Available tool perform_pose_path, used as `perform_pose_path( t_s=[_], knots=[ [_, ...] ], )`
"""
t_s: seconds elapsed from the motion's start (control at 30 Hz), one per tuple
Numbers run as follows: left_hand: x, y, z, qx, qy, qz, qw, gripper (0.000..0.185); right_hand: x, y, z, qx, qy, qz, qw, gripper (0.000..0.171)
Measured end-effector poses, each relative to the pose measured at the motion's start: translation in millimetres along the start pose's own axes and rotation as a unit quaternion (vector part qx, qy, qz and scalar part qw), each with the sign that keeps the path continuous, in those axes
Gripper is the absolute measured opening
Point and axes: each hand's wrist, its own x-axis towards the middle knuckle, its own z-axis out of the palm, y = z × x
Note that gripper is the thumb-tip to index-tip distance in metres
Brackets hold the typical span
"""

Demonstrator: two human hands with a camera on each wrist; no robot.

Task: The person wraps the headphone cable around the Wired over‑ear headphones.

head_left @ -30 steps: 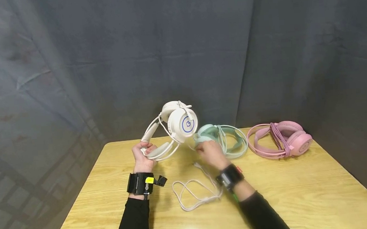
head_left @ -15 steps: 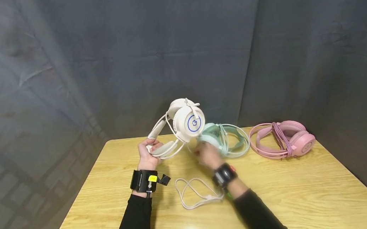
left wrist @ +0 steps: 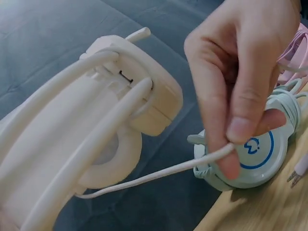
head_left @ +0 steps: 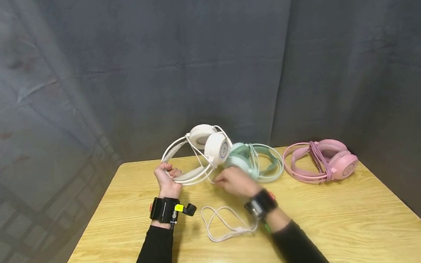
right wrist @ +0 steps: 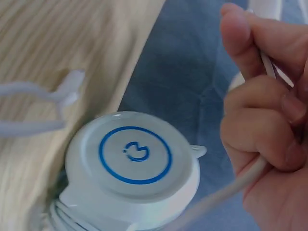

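- Head view: the white headset [head_left: 201,150] is off the desk [head_left: 348,219], far and left of centre, with its long axis running from the headband at the near left up to the ear cups at the far right.
- My left hand [head_left: 167,179] is curled round the near-left end of the headband, so it carries the whole headset; it is the nearer hand to the frame.
- Its cable [head_left: 224,222] runs from the ear cups down toward me, then lies in loose loops on the desk between my two forearms.
- My right hand [head_left: 236,181] sits just right of the headset and below the ear cups, pinching the cable between thumb and fingers; the left wrist view shows the cord stretched from the cup to that pinch [left wrist: 231,149].
- So the two hands are apart: the left clamped on the band, the right clamped on the cord, with the cups between and beyond them.
- Just behind my right hand lies the mint headset [head_left: 256,161], flat on the desk with its own cord wound round it.
- Farther right, well apart from both hands, rests the pink headset [head_left: 326,160], also wrapped.
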Motion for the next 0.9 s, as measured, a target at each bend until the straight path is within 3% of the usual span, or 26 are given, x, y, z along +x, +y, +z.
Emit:
perform_pose_path(
  t_s=[0.2,0.37,0.6,0.9],
  knots=[
    [2.9,0.7,-1.6,0.022,0.011,0.02,0.9995,0.021,-5,-11,-13,0.02,0.012,0.011,1.0,0.015],
    [3.6,0.0,-1.2,0.042,0.016,0.039,0.9982,0.027,-6,-18,-18,-0.008,0.039,0.01,0.999,0.016],
    [4.7,-1.6,0.3,0.038,0.021,0.036,0.9984,0.021,-4,-21,-17,-0.022,0.023,-0.008,0.999,0.017],
    [7.4,-3.1,0.1,0.073,0.031,0.078,0.9938,0.019,-5,-17,-22,-0.04,0.077,0.022,0.996,0.017]
  ],
)
